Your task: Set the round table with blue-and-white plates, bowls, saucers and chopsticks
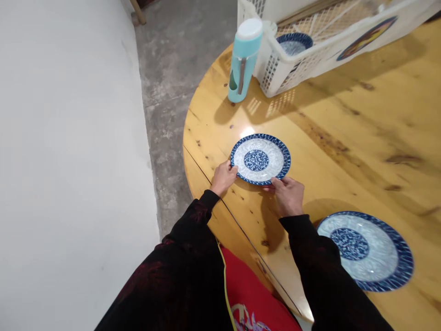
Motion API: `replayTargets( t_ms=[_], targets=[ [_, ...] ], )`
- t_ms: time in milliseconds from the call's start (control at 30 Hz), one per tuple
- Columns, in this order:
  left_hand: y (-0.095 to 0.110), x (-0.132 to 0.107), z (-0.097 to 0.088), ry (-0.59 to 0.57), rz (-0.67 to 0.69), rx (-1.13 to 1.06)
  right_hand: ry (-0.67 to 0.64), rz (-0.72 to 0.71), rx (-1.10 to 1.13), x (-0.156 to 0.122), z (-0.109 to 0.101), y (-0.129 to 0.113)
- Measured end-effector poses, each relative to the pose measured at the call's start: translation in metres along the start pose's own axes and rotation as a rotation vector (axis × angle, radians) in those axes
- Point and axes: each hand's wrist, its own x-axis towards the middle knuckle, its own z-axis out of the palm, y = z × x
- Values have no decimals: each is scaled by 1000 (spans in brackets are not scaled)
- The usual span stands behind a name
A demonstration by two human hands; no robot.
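A small blue-and-white patterned plate (261, 158) lies flat on the round wooden table (344, 151), near its left edge. My left hand (223, 177) grips the plate's left rim, fingers curled on it. At the plate's near rim my right hand (287, 193) pinches the edge with its fingertips. Both sleeves are dark. A second, larger plate (367, 249) of the same pattern rests on the table to the right of my right arm, untouched.
A teal bottle (243, 59) with a white cap stands at the table's far left edge. Beside it sits a white plastic crate (275, 64) holding another blue plate (294, 43). A white wall fills the left; grey concrete floor (172, 92) lies between.
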Motion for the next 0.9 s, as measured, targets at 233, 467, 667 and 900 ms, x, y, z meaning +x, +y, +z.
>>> replayTargets(
  t_ms=[233,467,667,900],
  targets=[
    [8,0,-13,-12,-31,-26,-7,12,10,-2,10,-2],
    [17,4,-23,-26,-14,-82,-13,11,22,1,21,-3],
    [23,11,-23,-26,-6,-133,24,-27,-10,11,29,1],
    [25,15,-24,-23,21,-124,45,-49,12,14,36,3]
  ],
)
